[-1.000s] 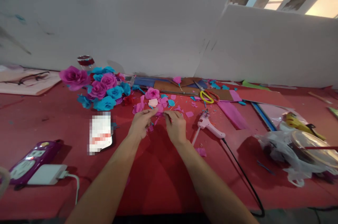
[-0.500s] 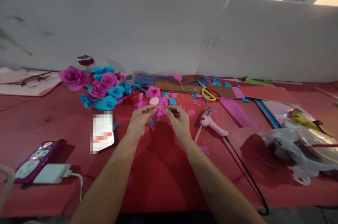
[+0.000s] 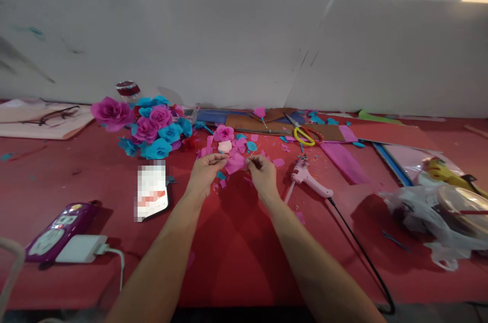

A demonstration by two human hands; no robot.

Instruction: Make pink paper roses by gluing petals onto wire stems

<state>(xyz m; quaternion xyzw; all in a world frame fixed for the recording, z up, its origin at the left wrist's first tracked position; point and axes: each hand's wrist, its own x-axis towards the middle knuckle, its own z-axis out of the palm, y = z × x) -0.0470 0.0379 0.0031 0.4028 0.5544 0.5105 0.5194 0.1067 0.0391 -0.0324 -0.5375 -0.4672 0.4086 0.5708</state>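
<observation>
Between my fingertips is a bright pink paper petal. My left hand pinches its left edge with thumb and forefinger. At the petal's right edge, the fingers of my right hand are also pinched together; the exact contact is too small to see well. Just beyond lie a pink paper rose, a pale pink petal and a blue petal. Further left stands a bunch of pink, blue and red paper flowers.
Right of my hands lies a pink glue gun with a black cord. Behind it are yellow-handled scissors and a pink paper strip. A phone and a purple power strip sit left. A plastic bag lies far right.
My fingertips have moved slightly apart, and the pink petal between them now shows wider and flatter. The whole view has shifted a little, so things appear slightly further right.
</observation>
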